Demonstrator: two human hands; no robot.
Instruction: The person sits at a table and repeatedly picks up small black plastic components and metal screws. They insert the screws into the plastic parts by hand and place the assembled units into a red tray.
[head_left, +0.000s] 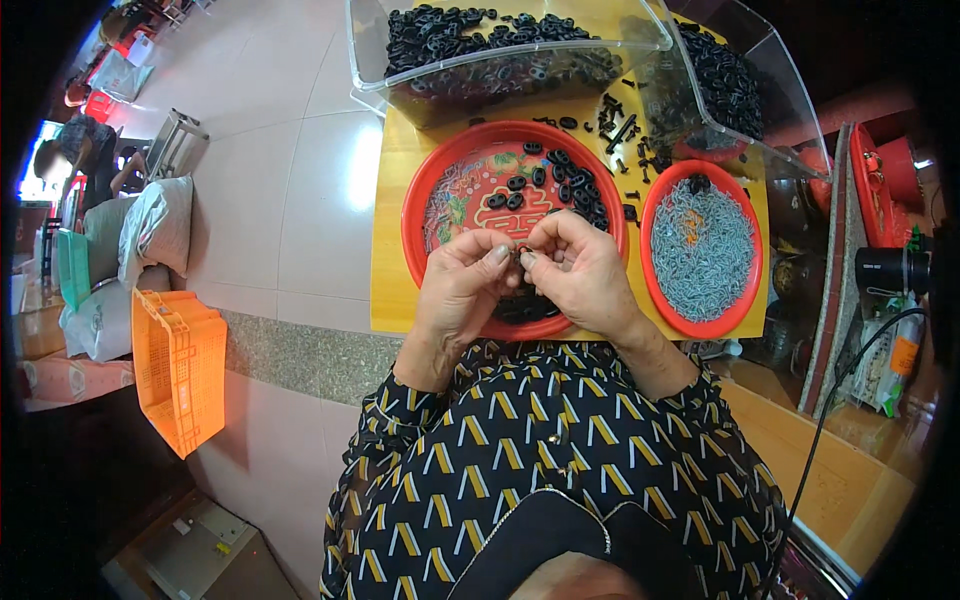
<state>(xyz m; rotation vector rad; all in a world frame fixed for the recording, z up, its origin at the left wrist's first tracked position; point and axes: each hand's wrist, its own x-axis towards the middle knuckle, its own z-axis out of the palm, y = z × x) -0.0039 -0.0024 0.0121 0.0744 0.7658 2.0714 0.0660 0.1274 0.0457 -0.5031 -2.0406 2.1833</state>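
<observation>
Over the near half of a round red tray [412, 200], my left hand [460, 285] and my right hand [587, 272] meet fingertip to fingertip. Both are closed in a pinch around something small and dark, mostly covered by the fingers; its kind does not show. Loose black oval parts with two holes [516, 183] lie in the tray, thickest along its right side. More black parts [525, 308] sit beneath my hands. To the right stands a red oval tray [652, 250] heaped with small silvery screws [700, 265], with a few orange bits among them.
Two clear plastic bins [500, 57] [715, 85] full of black parts stand at the table's far side. Small black pieces [622, 135] are scattered on the yellow table [388, 290] between the trays. An orange crate [180, 370] and stuffed sacks [160, 225] are on the left; a person [85, 155] is beyond.
</observation>
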